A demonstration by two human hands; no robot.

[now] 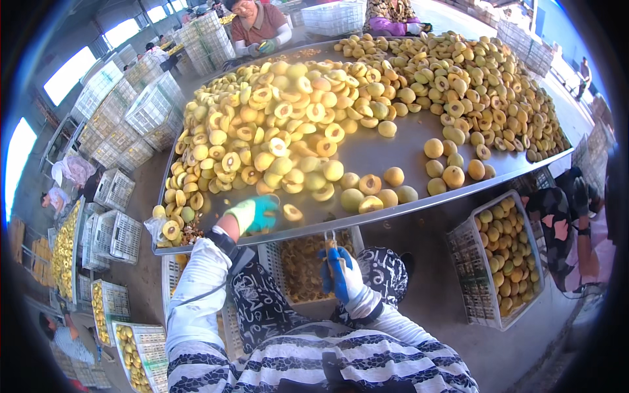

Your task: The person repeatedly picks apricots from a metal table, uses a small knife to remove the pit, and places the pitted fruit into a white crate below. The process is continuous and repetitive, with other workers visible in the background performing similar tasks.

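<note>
My left hand, in a green and yellow glove, is over the near edge of the metal table. Its blurred fingers look apart, with nothing visible between them. A halved yellow stone fruit is just right of the fingertips, not touching them. In a white glove with blue coating, my right hand grips a pitting tool in front of the table edge. The tool has a wood-coloured handle and a metal loop pointing up. Beyond my hands lies a heap of halved fruit; whole fruit sits to the right.
Below the table, a crate holds brown scraps, probably pits. A white plastic crate of whole fruit stands right. Loose pits lie at the table's left corner. A co-worker sits across; another person's arm is right. Crates stand left.
</note>
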